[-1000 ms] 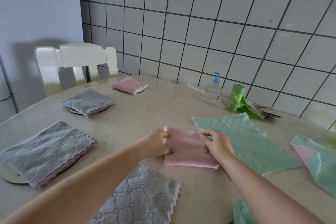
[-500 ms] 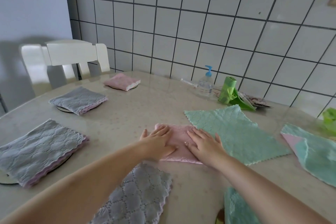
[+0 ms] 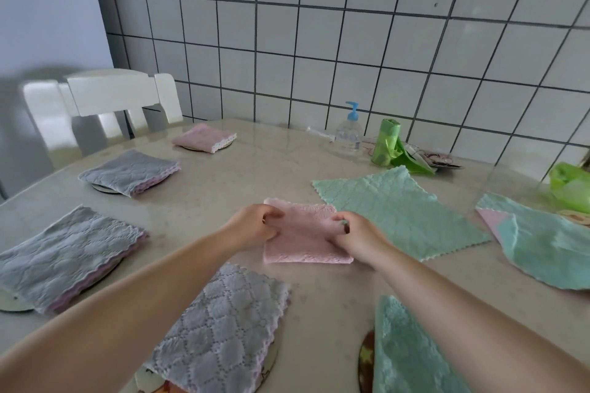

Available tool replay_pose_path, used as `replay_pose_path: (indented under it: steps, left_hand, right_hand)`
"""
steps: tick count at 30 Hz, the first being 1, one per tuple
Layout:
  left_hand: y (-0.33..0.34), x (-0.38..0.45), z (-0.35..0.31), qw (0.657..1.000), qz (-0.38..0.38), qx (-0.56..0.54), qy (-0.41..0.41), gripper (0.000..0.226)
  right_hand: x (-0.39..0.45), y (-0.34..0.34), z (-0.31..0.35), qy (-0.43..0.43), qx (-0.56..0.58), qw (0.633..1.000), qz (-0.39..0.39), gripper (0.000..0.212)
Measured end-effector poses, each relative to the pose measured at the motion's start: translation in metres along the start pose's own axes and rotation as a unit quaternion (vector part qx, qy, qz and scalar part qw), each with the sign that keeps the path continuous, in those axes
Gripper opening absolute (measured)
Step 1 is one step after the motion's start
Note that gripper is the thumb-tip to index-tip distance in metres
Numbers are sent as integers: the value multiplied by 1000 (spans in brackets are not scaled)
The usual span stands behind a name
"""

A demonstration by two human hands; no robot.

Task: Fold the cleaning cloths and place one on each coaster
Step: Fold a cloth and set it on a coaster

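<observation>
A folded pink cloth [image 3: 303, 241] lies on the table in front of me. My left hand [image 3: 255, 226] pinches its left edge and my right hand [image 3: 356, 234] pinches its right side, fingers curled into the fabric. Folded cloths rest on coasters: a pink one [image 3: 204, 137] at the back, a grey one [image 3: 129, 172] nearer, another grey one [image 3: 64, 255] at the left, a grey one [image 3: 220, 332] close to me, and a green one [image 3: 405, 357] at the bottom right. An unfolded green cloth [image 3: 399, 210] lies flat to the right of the pink cloth.
A green-and-pink cloth [image 3: 542, 246] lies loose at the far right. A pump bottle [image 3: 348, 134], a green bag roll [image 3: 386, 143] and a green bag [image 3: 571, 188] stand near the tiled wall. A white chair [image 3: 105, 102] is behind the table's left side.
Both hands were flat, pressing the pink cloth; now their fingers curl and pinch its left and right sides. The view has shifted slightly.
</observation>
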State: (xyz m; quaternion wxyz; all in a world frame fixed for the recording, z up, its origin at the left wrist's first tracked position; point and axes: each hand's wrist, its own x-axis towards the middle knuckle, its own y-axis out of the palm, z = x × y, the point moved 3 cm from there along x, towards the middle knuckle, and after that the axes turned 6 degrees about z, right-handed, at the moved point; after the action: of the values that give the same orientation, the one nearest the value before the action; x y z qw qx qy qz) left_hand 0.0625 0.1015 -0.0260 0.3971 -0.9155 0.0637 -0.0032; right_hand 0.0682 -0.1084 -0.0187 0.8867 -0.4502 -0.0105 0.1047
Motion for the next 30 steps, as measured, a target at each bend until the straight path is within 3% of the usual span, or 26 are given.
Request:
replay_pose_path:
  steps: [4, 7, 10, 14, 20, 25, 30]
  left_hand:
    - [-1, -10, -17, 985, 3, -170, -14, 44]
    - [7, -22, -42, 938, 58, -341, -6, 51]
    - [27, -39, -75, 899, 125, -419, -7, 51]
    - [68, -55, -118, 877, 236, -419, -6, 44]
    - [141, -76, -191, 870, 328, -366, 41, 30]
    - [202, -93, -243, 880, 372, -283, 82, 28]
    - [243, -101, -275, 898, 362, -227, 107, 32]
  right_hand:
    - [-8, -8, -5, -1, 148, 988, -30, 36]
    - [-29, -25, -18, 15, 258, 965, -39, 34]
    - [-65, -46, -41, 37, 374, 927, -4, 37]
    - [-128, -77, -88, 70, 435, 897, 29, 30]
    - [-229, -122, -167, 139, 411, 899, -61, 25]
    - [-295, -141, -222, 181, 375, 901, -123, 23]
    - [-327, -144, -255, 180, 382, 891, -169, 23]
